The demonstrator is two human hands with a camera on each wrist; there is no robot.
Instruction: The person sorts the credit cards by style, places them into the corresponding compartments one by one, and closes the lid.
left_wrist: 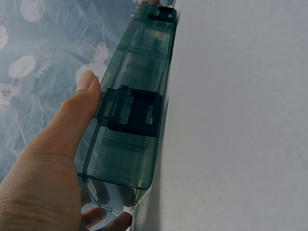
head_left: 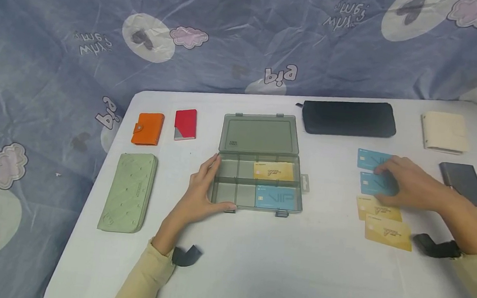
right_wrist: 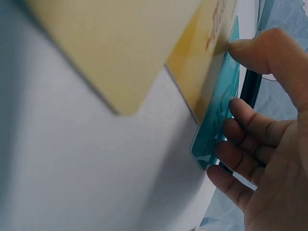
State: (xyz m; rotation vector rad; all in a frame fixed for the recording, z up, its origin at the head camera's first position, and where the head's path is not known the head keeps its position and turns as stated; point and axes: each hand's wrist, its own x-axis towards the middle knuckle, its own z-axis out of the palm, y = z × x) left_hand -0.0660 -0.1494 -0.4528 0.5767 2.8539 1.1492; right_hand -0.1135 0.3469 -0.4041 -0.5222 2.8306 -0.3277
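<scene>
A translucent grey-green compartment box (head_left: pixel 256 183) lies with its lid (head_left: pixel 260 134) folded back. My left hand (head_left: pixel 201 188) grips its left end, thumb along the front edge beside a dark latch (left_wrist: pixel 137 113) and fingers round the side. Inside, a gold card (head_left: pixel 274 171) occupies the rear right compartment and a blue VIP card (head_left: pixel 276 198) the front right one. On the right, my right hand (head_left: pixel 414 183) holds the lower of two loose blue cards (head_left: pixel 369 183) between thumb and fingers. The other blue card (head_left: pixel 367 159) lies just behind it; two overlapping gold cards (head_left: pixel 389 231) lie in front.
Along the back are an orange card holder (head_left: pixel 148 128), a red one (head_left: pixel 186 121), a black pouch (head_left: pixel 349 118) and a cream holder (head_left: pixel 445 132). A green wallet (head_left: pixel 128 192) lies at left, a dark holder (head_left: pixel 464 184) beyond my right wrist. White cloth covers the table (head_left: pixel 279 266).
</scene>
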